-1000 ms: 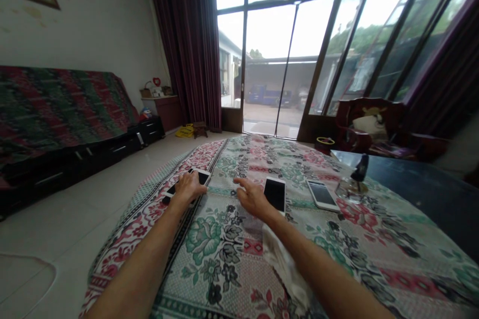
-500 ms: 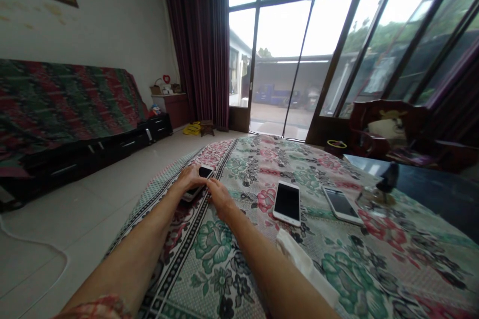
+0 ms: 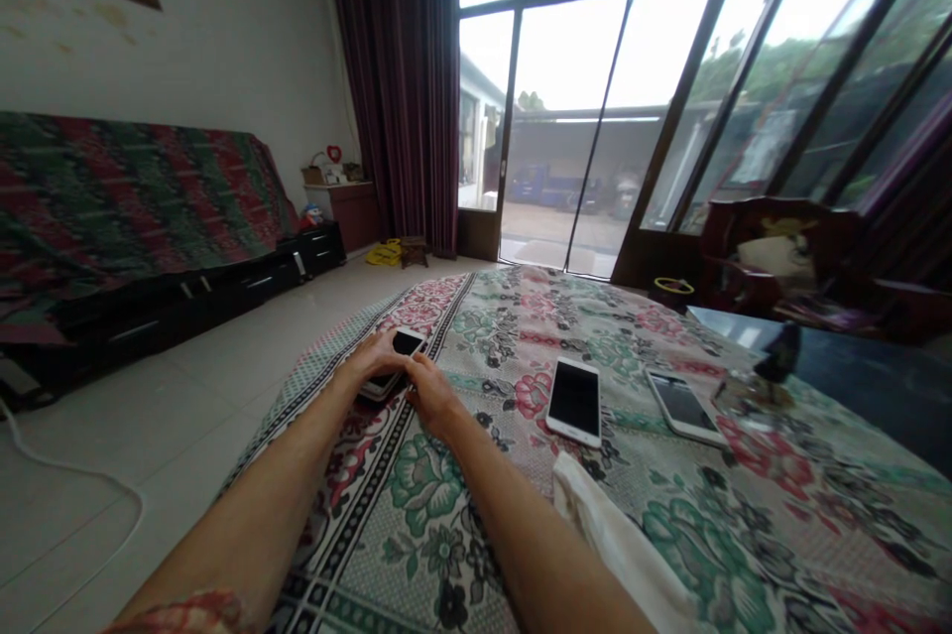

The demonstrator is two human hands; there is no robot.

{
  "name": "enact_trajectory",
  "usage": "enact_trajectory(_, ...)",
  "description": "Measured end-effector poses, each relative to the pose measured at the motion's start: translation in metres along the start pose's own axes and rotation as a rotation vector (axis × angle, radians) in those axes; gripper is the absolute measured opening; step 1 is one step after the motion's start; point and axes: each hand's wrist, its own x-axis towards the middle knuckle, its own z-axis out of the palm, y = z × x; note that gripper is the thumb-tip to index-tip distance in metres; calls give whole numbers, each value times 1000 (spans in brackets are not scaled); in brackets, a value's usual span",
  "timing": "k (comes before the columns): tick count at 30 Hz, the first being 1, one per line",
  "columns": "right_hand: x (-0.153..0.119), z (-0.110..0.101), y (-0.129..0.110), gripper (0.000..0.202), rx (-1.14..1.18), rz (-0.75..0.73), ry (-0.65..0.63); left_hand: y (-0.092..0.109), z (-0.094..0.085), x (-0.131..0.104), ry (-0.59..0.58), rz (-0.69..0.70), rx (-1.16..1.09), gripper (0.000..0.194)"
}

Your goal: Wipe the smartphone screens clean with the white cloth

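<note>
A white-edged smartphone (image 3: 409, 342) with a dark screen lies at the left side of the flowered tablecloth (image 3: 513, 535). My left hand (image 3: 373, 356) is closed over it from the left and covers its middle. My right hand (image 3: 433, 394) grips the near right edge, its fingers meeting those of the left. Something dark shows beneath the phone's near end; I cannot tell whether it is a second phone. To the right lie a white smartphone (image 3: 574, 402) and another white smartphone (image 3: 684, 406), both screen up and apart from my hands.
A white cloth (image 3: 617, 540) lies beside my right forearm. Further right stand a dark object (image 3: 779, 353) and a clear glass dish (image 3: 748, 399), near a dark glossy tabletop (image 3: 840, 386). A cloth-covered cabinet (image 3: 149, 188) is at the left, and a cable (image 3: 96, 471) runs over the floor.
The view has shifted very slightly. Both hands stay on the same phone, with only a tiny movement of the fingers; the other phones lie where they were.
</note>
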Motion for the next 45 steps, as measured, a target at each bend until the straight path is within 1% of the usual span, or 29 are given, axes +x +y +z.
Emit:
enact_trajectory(2,-2,1,1,34,2,-1,18,-2,2,-2,5,13,13,57)
enact_trajectory(5,-7,2,0,32,-48,-47,22,-6,7,-4,17,26,44,56)
enact_trajectory(7,-10,4,-2,29,-143,-58,30,-8,11,-4,27,20,69,57)
enact_trajectory(10,-13,7,-9,25,-332,-26,61,-9,16,-1,34,-13,97,60)
enact_trajectory(13,-19,7,-24,25,-452,-17,80,-7,19,-1,32,-31,103,62)
enact_trajectory(15,-25,2,-41,26,-509,-42,91,-2,18,-6,25,-39,101,65)
enact_trajectory(16,-29,-3,-51,27,-556,-46,82,3,16,-10,32,-55,104,70)
enact_trajectory(18,-37,-16,-71,29,-649,-73,81,17,13,-18,85,-143,145,79)
enact_trajectory(19,-41,-26,-81,34,-671,-83,77,28,11,-23,135,-126,174,78)
enact_trajectory(21,-51,-51,-98,38,-714,-140,76,54,8,-31,220,13,166,73)
enact_trajectory(22,-57,-66,-105,37,-756,-159,59,69,8,-34,232,91,121,68)
enact_trajectory(24,-70,-102,-113,35,-863,-182,94,102,14,-39,169,246,-5,58)
enact_trajectory(25,-77,-122,-114,34,-928,-186,134,119,19,-41,122,300,-71,54)
enact_trajectory(26,-85,-142,-114,32,-1002,-192,182,135,26,-43,74,323,-136,50)
enact_trajectory(28,-101,-180,-109,29,-1149,-134,294,162,42,-46,38,346,-165,42)
enact_trajectory(30,-117,-212,-99,28,-1209,-42,410,183,59,-50,39,370,-181,35)
enact_trajectory(31,-124,-224,-92,30,-1194,-21,441,190,67,-52,48,384,-191,32)
enact_trajectory(32,-130,-234,-86,35,-1176,-26,441,196,74,-54,60,395,-199,31)
enact_trajectory(33,-136,-241,-79,40,-1162,-54,428,200,81,-56,75,402,-206,32)
enact_trajectory(35,-143,-247,-68,52,-1149,-133,389,205,92,-60,120,404,-224,37)
enact_trajectory(37,-146,-245,-60,63,-1173,-177,358,205,102,-63,188,423,-260,39)
enact_trajectory(39,-147,-240,-55,71,-1225,-180,351,202,109,-65,238,461,-294,39)
enact_trajectory(41,-148,-234,-51,74,-1271,-176,371,200,114,-65,256,488,-316,38)
enact_trajectory(45,-150,-227,-47,67,-1300,-226,423,198,117,-62,268,509,-385,39)
